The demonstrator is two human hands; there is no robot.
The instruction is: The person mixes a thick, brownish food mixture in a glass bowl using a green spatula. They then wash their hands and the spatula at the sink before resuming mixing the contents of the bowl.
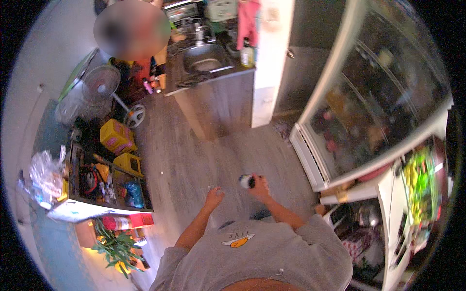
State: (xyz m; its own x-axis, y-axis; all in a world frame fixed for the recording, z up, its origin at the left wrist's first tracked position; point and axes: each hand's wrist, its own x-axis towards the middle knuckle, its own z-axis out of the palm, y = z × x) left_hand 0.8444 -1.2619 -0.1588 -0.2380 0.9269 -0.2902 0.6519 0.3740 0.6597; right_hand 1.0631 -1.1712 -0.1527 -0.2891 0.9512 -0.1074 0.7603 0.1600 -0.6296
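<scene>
My right hand (260, 187) grips a small cylindrical container (246, 181), white and dark, in front of my body above the floor. Blur hides its details. Level with it and further left, my left hand (214, 197) is held out with curled fingers. Something faint and clear may be at its fingertips, but I cannot tell whether it holds anything. Beneath both hands lies the grey wood-look floor (189, 163).
Ahead are a sink (207, 60) in a counter and a person (140, 69). A standing fan (102, 87), yellow boxes (116, 136), a low shelf (109, 205) and a potted plant (120, 247) line the left. On the right stands a glass-door fridge (364, 109) beside a white rack (387, 218).
</scene>
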